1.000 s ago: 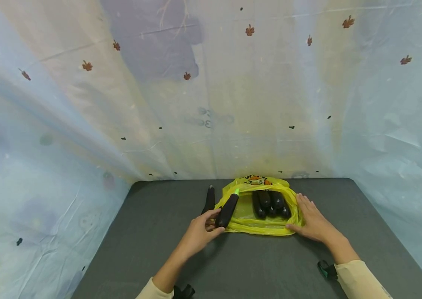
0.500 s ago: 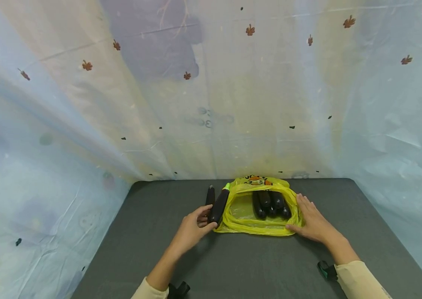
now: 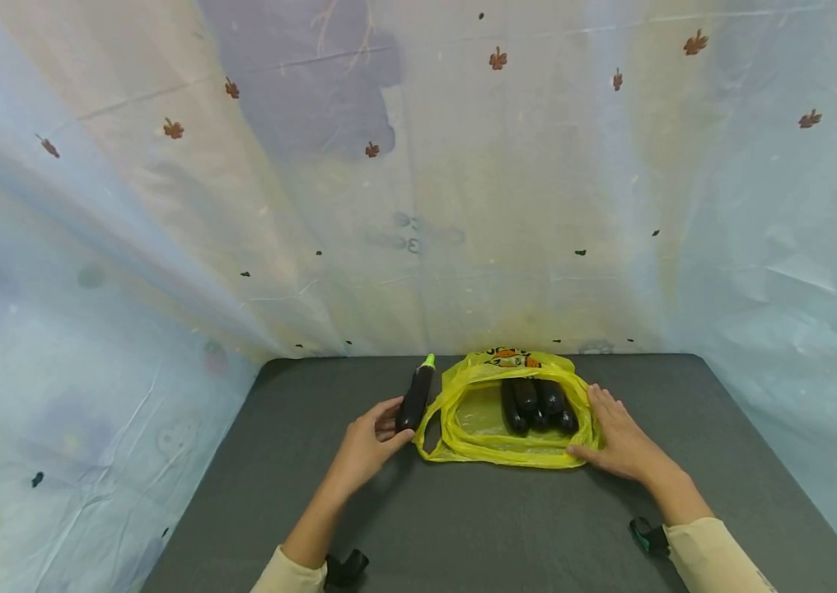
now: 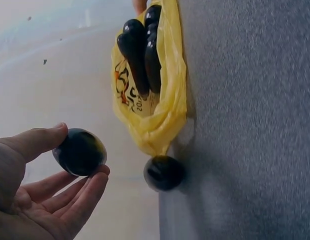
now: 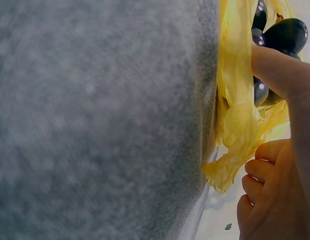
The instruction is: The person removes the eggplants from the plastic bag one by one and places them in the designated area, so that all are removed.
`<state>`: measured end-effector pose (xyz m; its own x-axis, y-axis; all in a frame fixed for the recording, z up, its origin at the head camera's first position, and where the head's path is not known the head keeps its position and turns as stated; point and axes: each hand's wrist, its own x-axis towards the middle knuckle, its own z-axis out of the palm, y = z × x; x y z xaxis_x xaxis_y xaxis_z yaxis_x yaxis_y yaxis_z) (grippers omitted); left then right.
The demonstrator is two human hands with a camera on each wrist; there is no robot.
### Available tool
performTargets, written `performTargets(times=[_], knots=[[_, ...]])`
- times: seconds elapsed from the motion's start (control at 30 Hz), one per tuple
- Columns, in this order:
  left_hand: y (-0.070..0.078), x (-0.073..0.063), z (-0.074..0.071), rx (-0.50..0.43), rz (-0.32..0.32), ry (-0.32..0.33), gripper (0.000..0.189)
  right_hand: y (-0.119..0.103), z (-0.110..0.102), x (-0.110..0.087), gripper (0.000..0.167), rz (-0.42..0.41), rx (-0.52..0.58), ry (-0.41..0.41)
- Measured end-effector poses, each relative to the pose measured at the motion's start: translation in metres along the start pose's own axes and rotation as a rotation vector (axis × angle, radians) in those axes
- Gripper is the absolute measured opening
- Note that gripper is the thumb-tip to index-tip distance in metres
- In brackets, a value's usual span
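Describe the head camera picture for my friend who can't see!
A person's left hand holds a dark eggplant beside an open yellow bag, and their right hand holds the bag's right edge. More eggplants lie inside the bag, which rests on a gray table.

Dark grey tabletop [image 3: 522,527], far corners rounded. Pale, creased sheeting [image 3: 537,165] behind and along both sides, marked with reddish-brown leaves [image 3: 696,42], small dark specks [image 3: 580,253], purple patch [image 3: 300,91] upper left.
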<state>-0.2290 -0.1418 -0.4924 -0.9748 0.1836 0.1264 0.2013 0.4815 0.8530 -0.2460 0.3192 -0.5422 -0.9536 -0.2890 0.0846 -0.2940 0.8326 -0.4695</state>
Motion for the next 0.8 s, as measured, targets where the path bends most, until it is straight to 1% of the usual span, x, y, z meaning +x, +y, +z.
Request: performTargets(times=[0.1, 0.3, 0.53, 0.8], knots=[[-0.003, 0.002, -0.003, 0.005, 0.001, 0.011, 0.062, 0.0, 0.0, 0.0, 0.123, -0.001, -0.001, 0.001], [-0.013, 0.008, -0.007, 0.026, -0.02, 0.025, 0.063, 0.0, -0.001, 0.0, 0.123, -0.001, 0.001, 0.001], [-0.021, 0.013, -0.01, 0.039, -0.06, 0.039, 0.064, 0.0, 0.0, 0.0, 0.123, 0.001, -0.01, 0.008], [-0.036, 0.02, -0.01, 0.046, -0.077, 0.037, 0.063, 0.0, 0.001, -0.001, 0.123, 0.009, -0.002, 0.006]])
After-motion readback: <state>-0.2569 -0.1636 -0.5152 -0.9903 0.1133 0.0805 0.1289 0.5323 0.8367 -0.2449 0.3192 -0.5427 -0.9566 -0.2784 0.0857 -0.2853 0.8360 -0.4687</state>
